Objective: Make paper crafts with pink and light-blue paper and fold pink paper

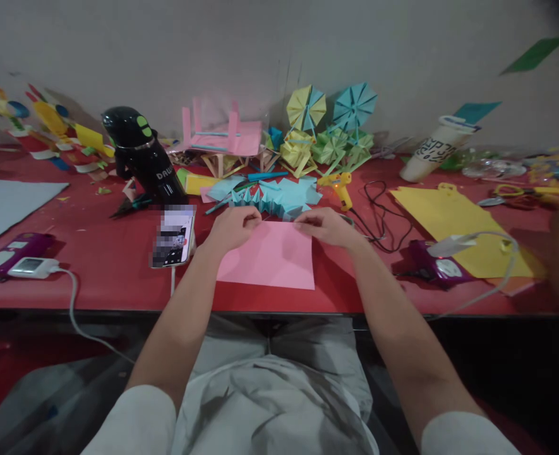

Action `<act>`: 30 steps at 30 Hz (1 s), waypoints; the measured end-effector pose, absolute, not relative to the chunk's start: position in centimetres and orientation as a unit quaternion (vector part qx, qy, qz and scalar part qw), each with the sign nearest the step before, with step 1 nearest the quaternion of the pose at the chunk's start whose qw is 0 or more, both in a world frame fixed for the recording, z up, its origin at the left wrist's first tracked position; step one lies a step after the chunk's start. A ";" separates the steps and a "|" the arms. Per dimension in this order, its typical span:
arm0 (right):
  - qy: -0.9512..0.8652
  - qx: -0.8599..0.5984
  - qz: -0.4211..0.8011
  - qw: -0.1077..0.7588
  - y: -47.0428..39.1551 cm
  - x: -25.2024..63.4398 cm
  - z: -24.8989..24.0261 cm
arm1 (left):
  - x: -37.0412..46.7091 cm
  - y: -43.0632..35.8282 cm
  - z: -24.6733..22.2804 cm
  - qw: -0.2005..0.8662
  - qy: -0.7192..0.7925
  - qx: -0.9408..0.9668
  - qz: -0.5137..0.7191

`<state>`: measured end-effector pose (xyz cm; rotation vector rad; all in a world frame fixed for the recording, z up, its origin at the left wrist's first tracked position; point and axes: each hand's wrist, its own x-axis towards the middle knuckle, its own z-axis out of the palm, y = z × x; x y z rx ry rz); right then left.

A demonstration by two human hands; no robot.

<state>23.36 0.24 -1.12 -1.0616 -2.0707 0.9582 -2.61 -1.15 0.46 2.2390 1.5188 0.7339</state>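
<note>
A sheet of pink paper (270, 259) lies on the red tabletop in front of me. My left hand (234, 226) is at its far left corner, fingers curled and closed on the far edge. At the far right corner my right hand (326, 226) pinches the same edge between thumb and fingers. Just beyond the paper are pleated light-blue paper pieces (279, 194), close to my fingertips. A yellow glue gun (340, 187) with a lit orange spot stands behind my right hand. Left of my left forearm, a phone (174, 237) leans upright on the table.
Folded paper models (307, 136) and a pink paper table (227, 136) stand along the wall. A black bottle (141, 155) is at back left, a paper cup (433, 151) at back right. Yellow sheets (454, 221) and a purple power strip (433, 262) lie to the right; cables cross the table.
</note>
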 end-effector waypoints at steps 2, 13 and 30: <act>-0.790 -0.395 0.353 0.308 0.2 22.8 -1.3 | -2.1 -1.1 0.7 0.167 0.514 0.800 0.262; -0.805 -0.410 0.277 0.327 -0.6 22.0 -1.1 | 1.4 -0.7 1.5 0.190 0.491 0.815 0.242; -0.757 -0.473 0.291 0.345 -0.4 27.3 -0.3 | -5.7 -0.3 0.0 0.164 0.593 0.752 0.237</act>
